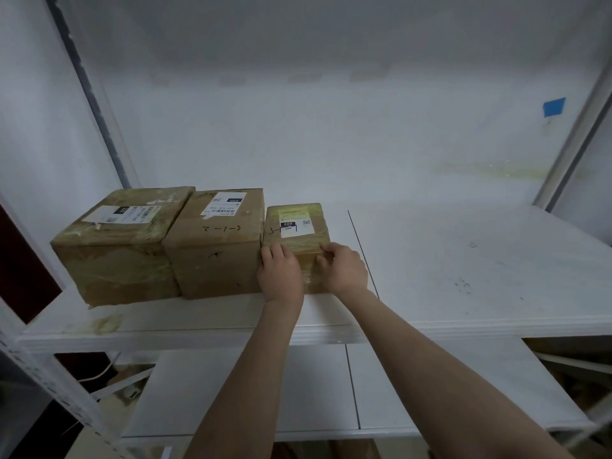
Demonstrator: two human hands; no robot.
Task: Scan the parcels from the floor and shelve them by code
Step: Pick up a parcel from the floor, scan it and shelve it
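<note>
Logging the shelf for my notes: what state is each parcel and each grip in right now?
large box: on shelf, taped shut, untouched.
middle box: on shelf, sealed.
small box: on shelf, both grips on it.
left grip: flat on its front.
right grip: fingers curled on it.

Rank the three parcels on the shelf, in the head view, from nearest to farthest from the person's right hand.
1. Small parcel, rightmost, touched by the right hand.
2. Middle parcel, just left of it.
3. Large parcel, far left end.
</note>
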